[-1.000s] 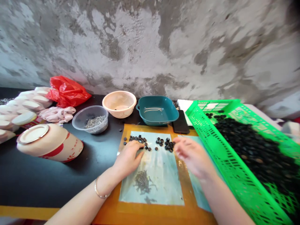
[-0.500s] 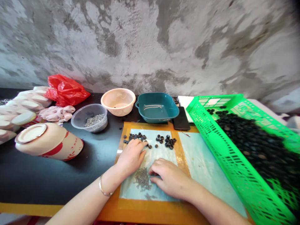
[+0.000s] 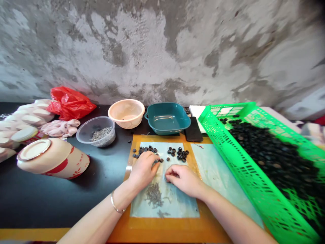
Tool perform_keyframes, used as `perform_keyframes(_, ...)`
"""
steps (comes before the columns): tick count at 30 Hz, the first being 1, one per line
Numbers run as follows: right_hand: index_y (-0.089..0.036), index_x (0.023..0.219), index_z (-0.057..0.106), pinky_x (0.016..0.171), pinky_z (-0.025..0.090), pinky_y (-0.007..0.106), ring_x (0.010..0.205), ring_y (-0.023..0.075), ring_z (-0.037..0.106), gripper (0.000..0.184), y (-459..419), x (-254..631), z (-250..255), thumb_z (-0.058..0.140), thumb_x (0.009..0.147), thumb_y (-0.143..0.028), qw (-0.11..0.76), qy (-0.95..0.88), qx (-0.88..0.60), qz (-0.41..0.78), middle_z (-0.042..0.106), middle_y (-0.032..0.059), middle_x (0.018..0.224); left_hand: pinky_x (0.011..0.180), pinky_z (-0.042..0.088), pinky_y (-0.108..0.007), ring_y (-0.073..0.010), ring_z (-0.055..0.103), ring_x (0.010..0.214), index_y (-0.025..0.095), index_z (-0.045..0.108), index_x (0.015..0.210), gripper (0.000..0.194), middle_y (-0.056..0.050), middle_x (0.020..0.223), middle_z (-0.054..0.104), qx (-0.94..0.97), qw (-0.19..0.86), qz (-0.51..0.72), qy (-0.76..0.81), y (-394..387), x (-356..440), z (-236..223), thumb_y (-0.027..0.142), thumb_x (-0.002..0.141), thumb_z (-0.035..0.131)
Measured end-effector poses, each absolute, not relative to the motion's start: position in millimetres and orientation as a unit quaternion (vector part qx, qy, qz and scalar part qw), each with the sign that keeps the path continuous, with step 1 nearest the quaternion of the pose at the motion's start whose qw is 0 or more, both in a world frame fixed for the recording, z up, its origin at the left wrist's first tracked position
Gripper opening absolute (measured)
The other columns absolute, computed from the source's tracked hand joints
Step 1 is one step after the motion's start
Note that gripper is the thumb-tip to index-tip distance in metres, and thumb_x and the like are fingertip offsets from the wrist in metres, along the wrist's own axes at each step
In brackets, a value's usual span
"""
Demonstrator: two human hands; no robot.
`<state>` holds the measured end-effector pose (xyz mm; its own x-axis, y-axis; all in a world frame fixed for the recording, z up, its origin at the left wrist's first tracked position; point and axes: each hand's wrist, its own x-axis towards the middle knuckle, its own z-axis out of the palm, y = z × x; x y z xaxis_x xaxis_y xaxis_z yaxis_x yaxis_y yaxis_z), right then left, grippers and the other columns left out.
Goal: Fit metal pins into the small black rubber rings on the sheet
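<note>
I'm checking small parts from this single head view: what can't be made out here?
Under the left hand: its fingers hide whether it holds anything.
The grey pieces in the clear plastic tub: too small to identify.
The black rings in the green plastic basket: blurred, and the basket's lower end is cut off by the picture's edge.

The head camera looks out from the person's own head, facing forward and tilted down over the worktop (image 3: 38,200). It sits close above the left hand (image 3: 143,171) and right hand (image 3: 183,181), whose forearms enter the frame from about 7 and 5 o'clock, with the orange mat (image 3: 162,227) nearest at 6 o'clock. The wide view reaches across the worktop to the stained wall (image 3: 162,44), which fills the frame from 9 round to 3 o'clock, and takes in the green basket (image 3: 243,169) at 4 o'clock.
</note>
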<state>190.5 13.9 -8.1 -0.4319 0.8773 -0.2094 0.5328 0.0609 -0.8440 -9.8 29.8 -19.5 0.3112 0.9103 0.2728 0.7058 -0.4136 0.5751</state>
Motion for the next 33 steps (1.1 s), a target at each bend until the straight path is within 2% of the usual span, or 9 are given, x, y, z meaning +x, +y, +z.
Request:
perform_keyframes(4, -0.017, 0.081, 0.062, 0.057, 0.046, 0.024, 0.063, 0.0137, 0.065, 0.009, 19, 190, -10, 0.061, 0.085, -0.025, 0.224, -0.610, -0.480, 0.589, 0.074, 0.0044, 0.077, 0.079, 0.052, -0.035, -0.0202, 0.064, 0.086, 0.017, 0.068, 0.095, 0.016, -0.007, 0.096, 0.069, 0.725, 0.291, 0.345, 0.521, 24, -8, -17, 0.016, 0.081, 0.059)
perform_keyframes(9, -0.014, 0.080, 0.061, 0.042, 0.029, 0.019, 0.043, 0.0057, 0.049, 0.031, 23, 188, -10, 0.071, 0.077, -0.043, 0.288, -0.527, -0.457, 0.656, 0.071, 0.0034, 0.071, 0.069, 0.054, -0.031, -0.0193, 0.067, 0.073, 0.015, 0.068, 0.087, 0.019, -0.006, 0.080, 0.071, 0.572, 0.499, 0.362, 0.541, 16, -6, -9, 0.026, 0.073, 0.069)
perform_keyframes(14, -0.014, 0.080, 0.059, 0.043, 0.030, 0.018, 0.055, 0.0093, 0.057, 0.039, 24, 186, -9, 0.076, 0.070, -0.049, 0.365, -0.473, -0.428, 0.678, 0.072, 0.0053, 0.074, 0.055, 0.051, -0.026, -0.0144, 0.061, 0.060, 0.014, 0.065, 0.098, 0.031, 0.000, 0.070, 0.064, 0.504, 0.600, 0.370, 0.500, 12, -3, -4, 0.032, 0.074, 0.069)
perform_keyframes(20, -0.015, 0.079, 0.058, 0.043, 0.029, 0.017, 0.052, 0.0078, 0.053, 0.035, 21, 180, -11, 0.074, 0.072, -0.045, 0.361, -0.466, -0.433, 0.682, 0.068, 0.0011, 0.066, 0.046, 0.044, -0.022, -0.0098, 0.053, 0.046, 0.014, 0.059, 0.089, 0.028, 0.003, 0.058, 0.061, 0.504, 0.643, 0.308, 0.487, 8, 0, -7, 0.039, 0.078, 0.067)
perform_keyframes(26, -0.015, 0.079, 0.058, 0.044, 0.030, 0.019, 0.050, 0.0082, 0.050, 0.024, 19, 175, -16, 0.066, 0.078, -0.037, 0.350, -0.503, -0.452, 0.648, 0.063, -0.0006, 0.064, 0.038, 0.035, -0.018, -0.0082, 0.047, 0.034, 0.016, 0.056, 0.080, 0.032, 0.005, 0.045, 0.056, 0.520, 0.618, 0.300, 0.509, 10, 0, -17, 0.044, 0.075, 0.069)
perform_keyframes(33, -0.016, 0.074, 0.062, 0.062, 0.039, 0.024, 0.064, 0.0121, 0.052, 0.013, 22, 179, -10, 0.069, 0.076, -0.026, 0.385, -0.540, -0.473, 0.579, 0.060, -0.0013, 0.067, 0.040, 0.041, -0.020, -0.0095, 0.053, 0.039, 0.016, 0.060, 0.083, 0.028, 0.006, 0.055, 0.058, 0.503, 0.598, 0.334, 0.528, 12, -2, -17, 0.031, 0.065, 0.077)
